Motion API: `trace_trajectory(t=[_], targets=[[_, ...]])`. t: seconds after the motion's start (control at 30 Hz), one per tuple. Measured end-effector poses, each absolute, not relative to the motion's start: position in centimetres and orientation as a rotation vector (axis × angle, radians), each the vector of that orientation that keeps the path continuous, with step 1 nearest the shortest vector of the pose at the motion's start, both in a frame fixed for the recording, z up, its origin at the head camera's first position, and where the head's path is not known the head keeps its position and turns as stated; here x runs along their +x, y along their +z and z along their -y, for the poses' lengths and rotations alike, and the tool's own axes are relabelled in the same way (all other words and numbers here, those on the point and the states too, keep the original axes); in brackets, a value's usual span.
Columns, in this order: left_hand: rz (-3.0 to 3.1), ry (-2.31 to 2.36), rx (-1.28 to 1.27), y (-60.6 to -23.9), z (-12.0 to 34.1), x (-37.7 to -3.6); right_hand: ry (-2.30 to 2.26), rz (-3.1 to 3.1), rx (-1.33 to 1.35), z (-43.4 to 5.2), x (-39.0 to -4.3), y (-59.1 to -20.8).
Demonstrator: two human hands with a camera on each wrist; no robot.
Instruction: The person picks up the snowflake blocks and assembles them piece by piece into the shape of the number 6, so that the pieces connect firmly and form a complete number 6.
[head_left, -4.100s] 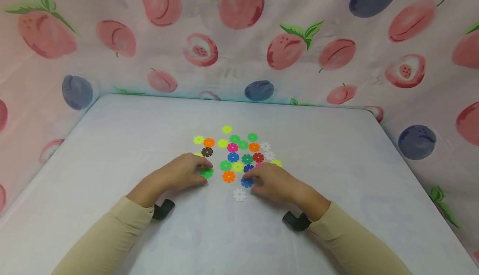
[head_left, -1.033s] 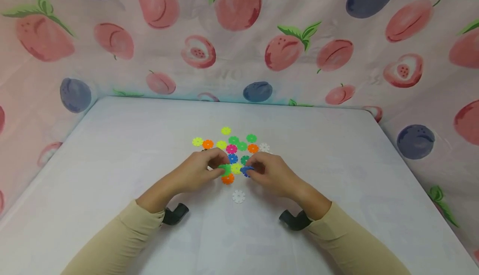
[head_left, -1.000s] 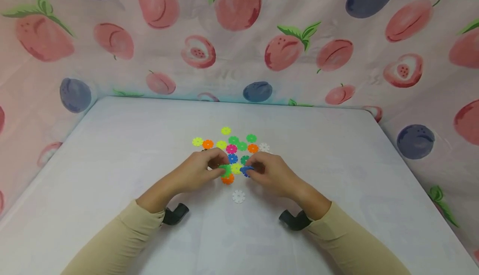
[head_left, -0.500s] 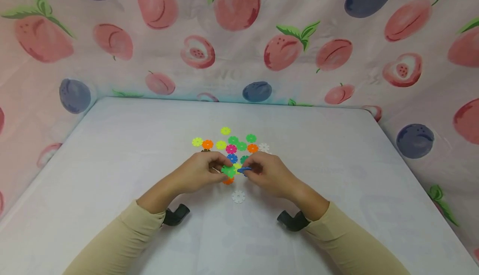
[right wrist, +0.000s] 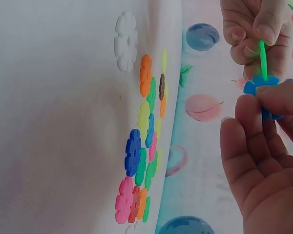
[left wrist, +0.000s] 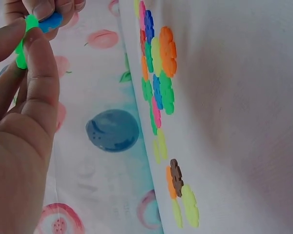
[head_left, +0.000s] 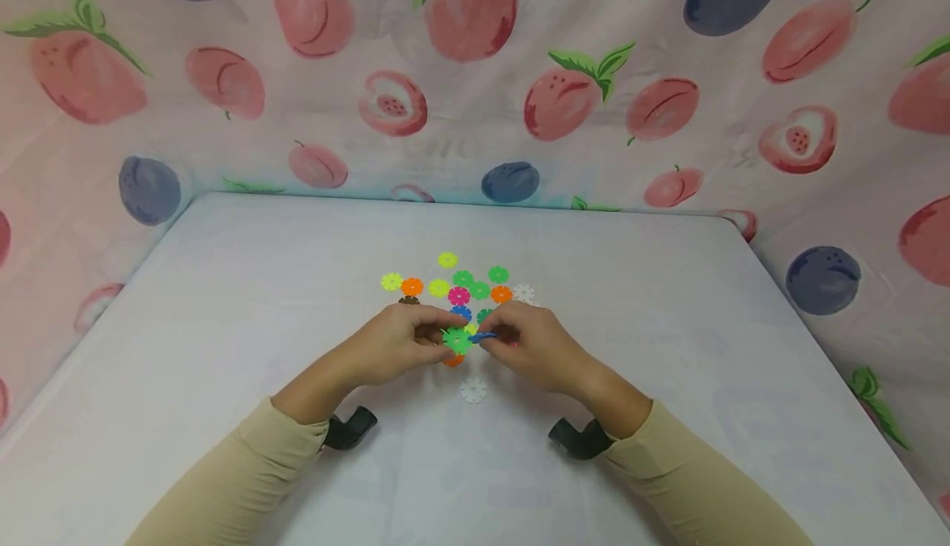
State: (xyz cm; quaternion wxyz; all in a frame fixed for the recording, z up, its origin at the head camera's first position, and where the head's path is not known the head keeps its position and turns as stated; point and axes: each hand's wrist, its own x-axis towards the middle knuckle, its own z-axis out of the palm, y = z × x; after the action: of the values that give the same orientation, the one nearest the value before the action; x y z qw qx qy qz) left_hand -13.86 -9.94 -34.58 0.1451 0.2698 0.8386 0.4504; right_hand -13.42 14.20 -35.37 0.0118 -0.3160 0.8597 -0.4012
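Observation:
My left hand [head_left: 387, 345] pinches a bright green notched plastic disc [head_left: 456, 341] between thumb and fingers, its face toward the head camera. In my right hand [head_left: 540, 346] a blue notched disc [head_left: 482, 337] is pinched, seen nearly edge-on. Held above the table, the two discs meet at their rims, crosswise to each other. The right wrist view shows the upright green disc [right wrist: 263, 61] at the edge of the blue disc [right wrist: 266, 82]; whether a slot is engaged cannot be told. Fingers partly cover both discs.
Several loose notched discs lie flat beyond and beneath the hands, among them a pink one [head_left: 459, 295], an orange one [head_left: 501, 294] and a yellow one [head_left: 448, 260]. A white disc [head_left: 473, 390] lies nearer the front of the white table [head_left: 668, 307]. Fruit-print cloth [head_left: 453, 134] hangs behind.
From apart at the pile, both hands have lifted a disc and come together. The green disc has turned its face to the head camera, the blue one its edge; their rims now touch.

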Motion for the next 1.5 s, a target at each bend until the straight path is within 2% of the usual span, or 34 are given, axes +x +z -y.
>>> trace_trajectory(t=[0.47, 1.0, 1.5], targets=[[-2.427, 1.283, 0.774, -34.4, 10.1, -13.6, -1.223, -2.706, -1.019, -14.2, -13.0, -34.8], [-2.219, 1.416, 0.783, -34.6, 10.7, -13.5, -1.274, -2.712, -1.237, -14.2, -12.4, -34.5], [-2.209, 1.395, 0.815, -34.2, 10.5, -13.4, -1.246, -2.712, -1.200, -13.9, -12.2, -34.1]])
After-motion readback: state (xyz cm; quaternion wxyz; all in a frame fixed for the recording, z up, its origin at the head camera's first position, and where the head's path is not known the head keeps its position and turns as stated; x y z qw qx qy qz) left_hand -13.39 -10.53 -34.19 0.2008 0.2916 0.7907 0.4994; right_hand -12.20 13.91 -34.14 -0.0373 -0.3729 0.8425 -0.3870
